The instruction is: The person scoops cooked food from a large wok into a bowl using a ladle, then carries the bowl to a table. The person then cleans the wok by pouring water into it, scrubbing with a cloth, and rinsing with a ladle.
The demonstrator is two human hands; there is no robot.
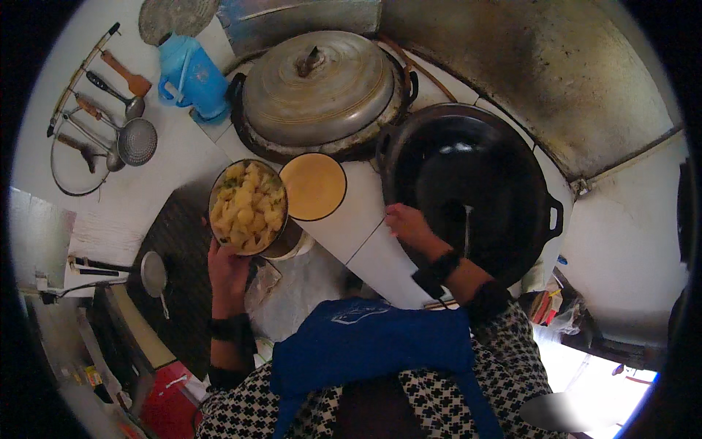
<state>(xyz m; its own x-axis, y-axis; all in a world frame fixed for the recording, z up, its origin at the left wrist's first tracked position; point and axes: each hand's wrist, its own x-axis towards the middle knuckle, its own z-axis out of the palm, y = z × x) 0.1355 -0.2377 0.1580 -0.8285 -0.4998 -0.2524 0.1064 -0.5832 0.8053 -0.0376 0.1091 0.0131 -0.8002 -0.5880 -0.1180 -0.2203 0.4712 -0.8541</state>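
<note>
My left hand (227,269) grips the near edge of a dark-rimmed bowl and holds it above the counter's left edge. Pale yellow food pieces (249,206), perhaps cauliflower, fill it, with green bits among them. Right beside it is a round, dark-rimmed bowl (313,186) with a plain yellow inside; whether that is liquid or the bowl's own colour is unclear. My right hand (410,228) hovers by the left rim of a large black wok (466,159), its fingers curled and their inner side hidden. A thin, light-coloured handle or streak (467,230) shows in the wok.
A big domed metal lid (323,93) covers a second wok at the back. Left of it stands a blue thermos jug (194,77). Ladles and a skimmer (137,141) hang from a wall rack. A small pan or strainer (153,274) is at lower left. White tiles (359,186) surface the stove.
</note>
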